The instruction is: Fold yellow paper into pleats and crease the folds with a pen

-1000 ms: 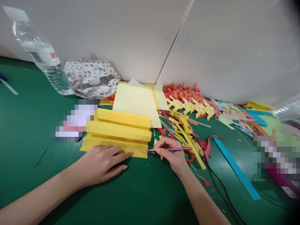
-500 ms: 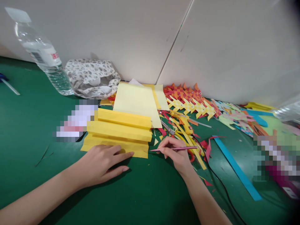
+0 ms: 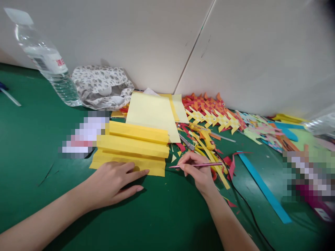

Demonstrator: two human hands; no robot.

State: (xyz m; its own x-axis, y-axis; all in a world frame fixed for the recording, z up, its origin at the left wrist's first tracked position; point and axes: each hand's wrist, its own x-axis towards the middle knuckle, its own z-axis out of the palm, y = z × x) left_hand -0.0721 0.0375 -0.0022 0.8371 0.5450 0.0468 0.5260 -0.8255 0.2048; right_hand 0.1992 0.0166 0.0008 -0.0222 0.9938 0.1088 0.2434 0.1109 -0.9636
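Note:
A yellow sheet of paper [image 3: 136, 148], creased into wide pleats, lies on the green table [image 3: 157, 216] in front of me. My left hand [image 3: 119, 181] rests on its near edge with fingers spread, the fingertips touching the paper. A thin pink pen-like tool [image 3: 201, 165] is pinched in my right hand [image 3: 196, 169], its pointed tip facing left. That tip is just off the paper's right edge, apart from it. Whether it is a pen or a craft tool I cannot make out.
Behind the pleats lie pale yellow sheets [image 3: 151, 108]. Scissors [image 3: 187, 142], a yellow glue gun [image 3: 208, 137] with a black cable and paper scraps spread to the right. Woven paper fish [image 3: 209, 115], a blue strip [image 3: 264, 188], a water bottle [image 3: 49, 62] and a patterned cloth bag [image 3: 102, 83] stand around.
My right hand has shifted slightly right, drawing the tool's tip a little away from the paper's edge. My left hand stays where it was on the paper.

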